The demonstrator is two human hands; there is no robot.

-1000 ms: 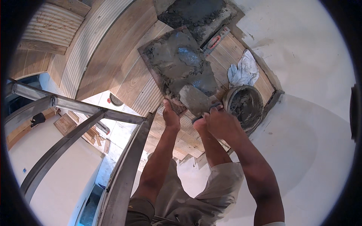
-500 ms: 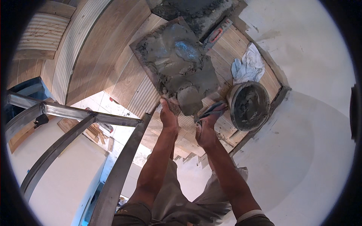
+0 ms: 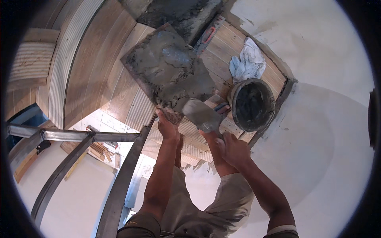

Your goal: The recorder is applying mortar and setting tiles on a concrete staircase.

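Observation:
A square tile [image 3: 133, 70] spread with wet grey mortar [image 3: 164, 65] lies in front of me, one corner pointing my way. My left hand [image 3: 168, 126] grips that near corner, thumb on top. My right hand [image 3: 235, 150] is closed around the handle of a trowel [image 3: 203, 114], mostly hidden by the fingers. The mortar-smeared blade points left, its tip at the mortar by the near corner. Right of the tile stands a round bucket [image 3: 233, 104] with grey mortar inside.
Wood-look tiled steps [image 3: 95, 67] curve away at left. A metal railing [image 3: 111, 137] crosses the lower left above a lower floor. A white rag [image 3: 248, 63] and a long tool with a red grip [image 3: 209, 34] lie beyond the bucket. A pale wall [image 3: 309, 131] rises at right.
My right hand has drawn back to the right and nearer, swinging the trowel blade to point left. My left hand stays at the tile's corner. The whole view has shifted slightly.

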